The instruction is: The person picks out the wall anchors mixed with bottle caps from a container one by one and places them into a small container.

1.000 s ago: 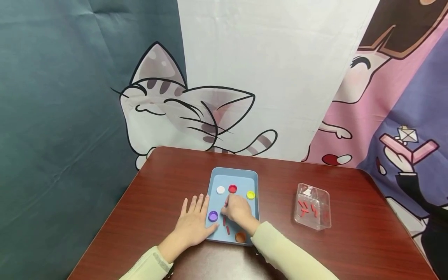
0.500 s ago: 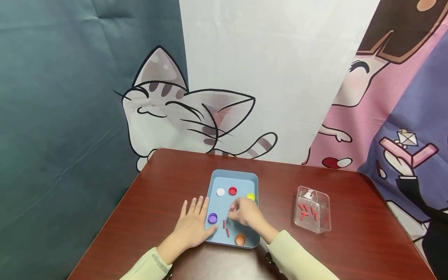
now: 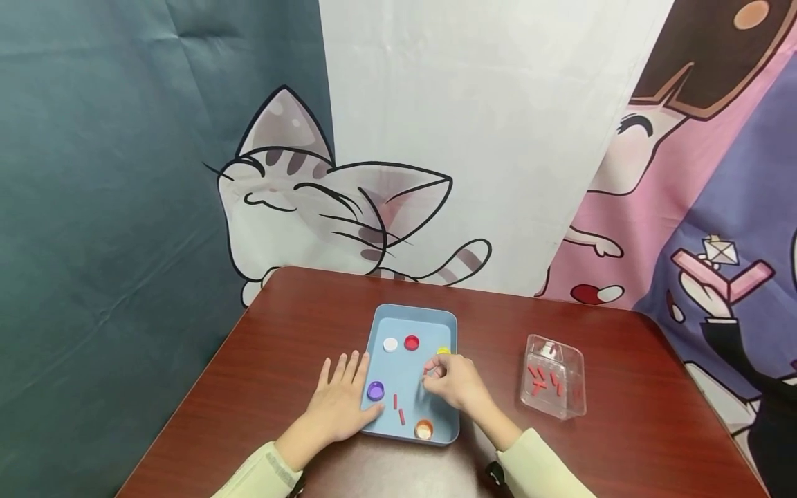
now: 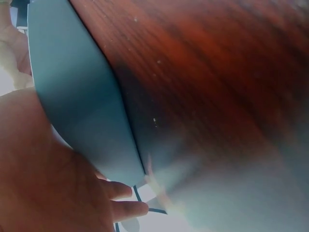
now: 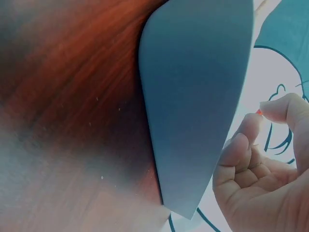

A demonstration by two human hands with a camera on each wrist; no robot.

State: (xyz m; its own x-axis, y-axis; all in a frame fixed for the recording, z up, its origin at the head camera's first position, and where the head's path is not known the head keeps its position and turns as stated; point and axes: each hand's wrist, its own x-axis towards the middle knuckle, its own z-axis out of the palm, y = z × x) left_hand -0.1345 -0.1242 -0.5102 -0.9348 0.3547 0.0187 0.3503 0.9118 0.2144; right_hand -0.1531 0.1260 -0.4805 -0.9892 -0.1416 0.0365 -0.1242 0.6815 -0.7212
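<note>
My left hand point(image 3: 341, 401) lies with straight fingers along the left side of a blue tray point(image 3: 416, 311), its thumb over the rim. Above the tray's right half, my right hand point(image 3: 457, 380) pinches a small red stick between thumb and index finger; only the red tip point(image 5: 259, 111) shows in the right wrist view. Two more red sticks point(image 3: 395, 402) lie in the tray. Around them sit a white cap point(image 3: 390, 344), a red cap point(image 3: 411, 343), a purple cap point(image 3: 376, 391) and an orange cap point(image 3: 424, 429). The right hand partly hides a yellow cap point(image 3: 443, 351).
A clear plastic box point(image 3: 553, 408) holding several red sticks point(image 3: 539, 382) stands right of the tray. Both are on a reddish-brown wooden table point(image 3: 299, 311). Behind its far edge hangs a printed cloth backdrop point(image 3: 486, 138).
My right hand has lifted from the middle of the tray and moved right, toward the yellow cap, pinching the red stick. My left hand has stayed in place at the tray's side.
</note>
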